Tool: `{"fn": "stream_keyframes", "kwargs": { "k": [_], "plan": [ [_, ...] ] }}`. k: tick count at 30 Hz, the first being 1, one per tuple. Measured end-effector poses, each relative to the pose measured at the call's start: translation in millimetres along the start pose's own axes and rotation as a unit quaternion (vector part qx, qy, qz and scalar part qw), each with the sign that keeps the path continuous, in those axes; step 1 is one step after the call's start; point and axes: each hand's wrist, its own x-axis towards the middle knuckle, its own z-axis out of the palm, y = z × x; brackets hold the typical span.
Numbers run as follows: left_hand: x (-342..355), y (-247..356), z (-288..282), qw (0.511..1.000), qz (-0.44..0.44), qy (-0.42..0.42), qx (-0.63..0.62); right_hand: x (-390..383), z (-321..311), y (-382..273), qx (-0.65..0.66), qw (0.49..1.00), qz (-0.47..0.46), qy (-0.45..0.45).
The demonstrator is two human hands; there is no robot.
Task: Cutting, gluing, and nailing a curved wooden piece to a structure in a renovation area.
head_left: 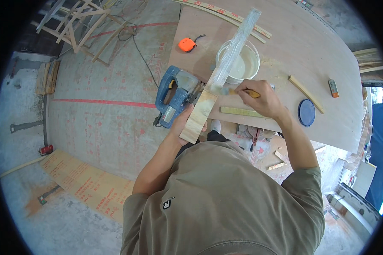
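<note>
My left hand is closed around the near end of a long wooden board. The far stretch of the board is coated whitish and wet-looking, while the near end is bare wood. It slopes away across the rim of a white bucket that holds a pale, creamy liquid. In my right hand is a brush with a wooden handle; its bristles are close to the board's edge where the coating stops. A blue jigsaw lies on the table just left of the board.
On the table lie an orange tape measure, a blue round lid, a small box and wooden strips. A cable runs over the floor at left. A wooden frame stands at the far left.
</note>
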Motion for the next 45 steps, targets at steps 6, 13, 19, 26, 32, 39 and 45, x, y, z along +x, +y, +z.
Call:
{"fn": "stream_keyframes", "kwargs": {
  "k": [6, 13, 19, 26, 32, 39, 45],
  "plan": [
    [0, -1, -2, 1.000, 0.005, -0.011, 0.010, 45, -9, 64, -0.048, 0.990, 0.069, 0.112],
    [2, -1, 1, 1.000, 0.012, -0.015, 0.015, 109, -77, 134, -0.151, 0.931, 0.080, 0.324],
    [-1, 2, -4, 0.999, 0.021, -0.028, 0.034, 73, -49, 119, -0.071, 0.991, -0.061, 0.100],
    [-1, 0, 4, 0.999, -0.005, 0.020, 0.025, 125, -97, 167, -0.059, 0.953, 0.103, 0.279],
    [-1, -1, -4, 1.000, 0.017, -0.002, 0.003, 116, -75, 153, -0.144, 0.922, 0.087, 0.350],
    [-1, 7, -3, 0.999, 0.012, -0.007, 0.050, -12, -13, 41, 0.008, 0.992, 0.064, 0.110],
    [24, 24, 9, 1.000, -0.001, -0.010, 0.021, 6, -39, 58, -0.010, 0.970, 0.088, 0.227]
  ]
}}
